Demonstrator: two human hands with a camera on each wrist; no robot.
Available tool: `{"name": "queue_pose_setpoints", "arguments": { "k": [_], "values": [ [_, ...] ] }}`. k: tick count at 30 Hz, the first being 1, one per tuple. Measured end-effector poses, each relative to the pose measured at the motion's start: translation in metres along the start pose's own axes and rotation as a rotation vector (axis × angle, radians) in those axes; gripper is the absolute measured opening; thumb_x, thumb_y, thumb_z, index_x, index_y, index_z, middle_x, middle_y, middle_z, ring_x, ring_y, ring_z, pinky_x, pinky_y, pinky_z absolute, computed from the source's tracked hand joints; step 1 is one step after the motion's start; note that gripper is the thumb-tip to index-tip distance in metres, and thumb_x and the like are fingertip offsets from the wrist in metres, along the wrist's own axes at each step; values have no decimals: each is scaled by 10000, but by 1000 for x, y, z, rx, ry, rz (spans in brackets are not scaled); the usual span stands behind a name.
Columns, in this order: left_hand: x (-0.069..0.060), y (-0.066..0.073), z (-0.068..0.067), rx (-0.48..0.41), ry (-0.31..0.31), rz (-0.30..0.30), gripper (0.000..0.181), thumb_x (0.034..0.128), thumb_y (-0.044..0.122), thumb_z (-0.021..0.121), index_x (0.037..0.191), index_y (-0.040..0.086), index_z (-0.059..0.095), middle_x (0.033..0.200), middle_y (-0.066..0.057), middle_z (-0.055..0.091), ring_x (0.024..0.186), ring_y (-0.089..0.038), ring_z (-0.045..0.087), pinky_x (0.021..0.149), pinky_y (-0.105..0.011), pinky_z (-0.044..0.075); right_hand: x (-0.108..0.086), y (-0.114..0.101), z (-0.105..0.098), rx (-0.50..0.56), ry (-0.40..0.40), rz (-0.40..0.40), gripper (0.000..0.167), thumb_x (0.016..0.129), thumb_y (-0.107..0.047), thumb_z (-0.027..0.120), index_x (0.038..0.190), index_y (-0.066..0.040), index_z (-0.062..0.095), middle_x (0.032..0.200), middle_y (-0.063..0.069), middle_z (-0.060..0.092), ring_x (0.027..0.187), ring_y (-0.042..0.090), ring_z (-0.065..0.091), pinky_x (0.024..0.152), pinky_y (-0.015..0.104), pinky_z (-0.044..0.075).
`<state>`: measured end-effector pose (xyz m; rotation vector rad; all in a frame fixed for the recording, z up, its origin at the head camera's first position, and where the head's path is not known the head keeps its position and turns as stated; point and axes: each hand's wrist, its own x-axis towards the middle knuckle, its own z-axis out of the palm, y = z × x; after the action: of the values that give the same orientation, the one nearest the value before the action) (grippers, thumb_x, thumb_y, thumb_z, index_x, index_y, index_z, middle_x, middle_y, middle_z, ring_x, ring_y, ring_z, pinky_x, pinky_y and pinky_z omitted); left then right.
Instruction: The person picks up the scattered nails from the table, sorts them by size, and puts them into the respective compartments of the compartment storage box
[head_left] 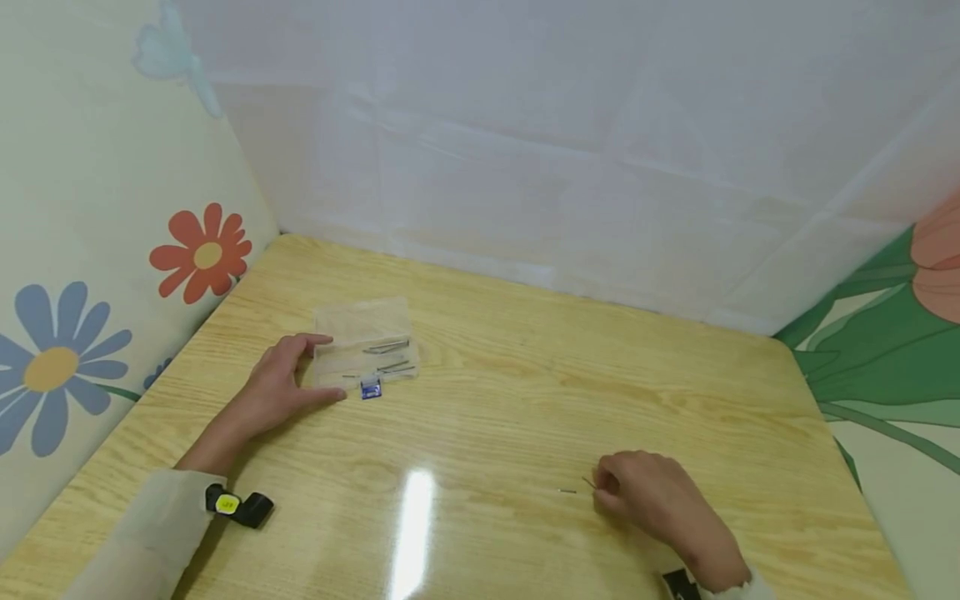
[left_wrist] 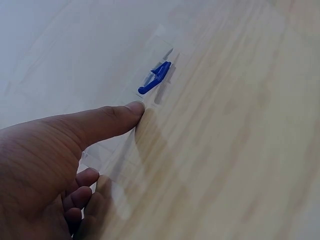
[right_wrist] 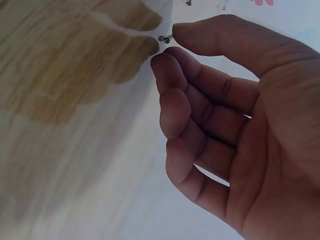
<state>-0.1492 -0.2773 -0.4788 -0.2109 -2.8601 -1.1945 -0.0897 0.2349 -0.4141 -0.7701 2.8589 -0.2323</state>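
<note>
A clear plastic box (head_left: pixel 360 358) lies with its lid raised at the back, a blue latch (head_left: pixel 371 389) on its front edge and several nails (head_left: pixel 393 367) inside. My left hand (head_left: pixel 281 387) holds the box at its left end, thumb along the front edge and forefinger toward the back. The left wrist view shows the thumb touching the box near the blue latch (left_wrist: pixel 156 79). At the right, my right hand (head_left: pixel 652 496) pinches a thin nail (head_left: pixel 588 482) between thumb and forefinger; its round head (right_wrist: pixel 166 40) shows in the right wrist view. Another nail (head_left: pixel 567 491) lies on the table just left of the fingertips.
The wood-grain table (head_left: pixel 480 425) carries a bright light reflection near its front. A white cloth (head_left: pixel 555 150) hangs along the back edge. Flower-printed panels stand at the left (head_left: pixel 97 208) and right (head_left: pixel 885 400).
</note>
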Motion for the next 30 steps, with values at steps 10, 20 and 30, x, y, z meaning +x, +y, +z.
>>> {"name": "queue_pose_setpoints", "arguments": {
  "k": [10, 20, 30],
  "values": [
    [0, 1, 0, 1, -6, -1, 853, 821, 364, 890, 1469, 31, 447, 1272, -213, 469, 1152, -422, 400, 940, -603, 327, 2, 2, 3, 6, 0, -2, 205, 865, -128, 748, 751, -263, 645, 704, -186, 521, 594, 5, 426, 539, 260, 409],
    [0, 0, 0, -2, 2, 5, 849, 813, 347, 898, 1466, 32, 456, 1263, -209, 476, 1151, -419, 405, 943, -603, 325, 4, 1, 4, 8, -2, 3, 214, 840, -120, 750, 747, -260, 617, 671, -181, 481, 581, 12, 409, 524, 259, 385],
    [0, 1, -1, -6, 6, 10, 841, 812, 346, 898, 1459, 29, 463, 1247, -205, 477, 1138, -416, 408, 935, -597, 324, 7, 0, 8, 15, 11, 3, 258, 771, -128, 729, 691, -273, 531, 640, -172, 444, 554, 18, 387, 493, 259, 349]
  ]
}}
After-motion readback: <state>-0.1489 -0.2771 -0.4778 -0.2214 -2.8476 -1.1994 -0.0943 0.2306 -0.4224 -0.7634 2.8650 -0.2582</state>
